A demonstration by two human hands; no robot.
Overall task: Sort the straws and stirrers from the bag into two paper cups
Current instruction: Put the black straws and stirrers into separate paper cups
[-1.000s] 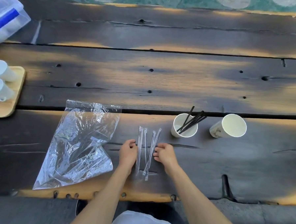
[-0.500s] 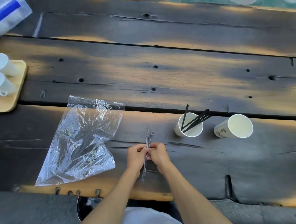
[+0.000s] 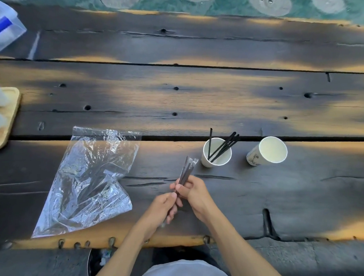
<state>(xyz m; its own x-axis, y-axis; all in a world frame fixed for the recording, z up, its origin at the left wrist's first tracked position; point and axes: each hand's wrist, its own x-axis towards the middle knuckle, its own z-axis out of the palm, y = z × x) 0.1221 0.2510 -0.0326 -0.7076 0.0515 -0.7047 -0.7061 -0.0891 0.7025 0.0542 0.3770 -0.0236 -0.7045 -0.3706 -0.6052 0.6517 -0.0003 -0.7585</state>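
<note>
A bundle of clear-wrapped straws (image 3: 187,169) is lifted off the dark wooden table (image 3: 179,99). My right hand (image 3: 192,191) grips its middle, and my left hand (image 3: 164,207) holds its lower end. The bundle's top points toward a white paper cup (image 3: 215,159) that holds several black stirrers (image 3: 222,146). A second white paper cup (image 3: 268,152), with nothing visible inside, stands to its right. A clear plastic bag (image 3: 90,179) lies flat to the left of my hands.
A wooden tray (image 3: 5,128) with white cups sits at the left edge. A clear plastic box (image 3: 5,27) with a blue stripe is at the far left back. The table's front edge runs just below my hands.
The straws lay spread on the table between my hands. My hands pushed them together into one bundle and lifted it, tilted toward the cups.
</note>
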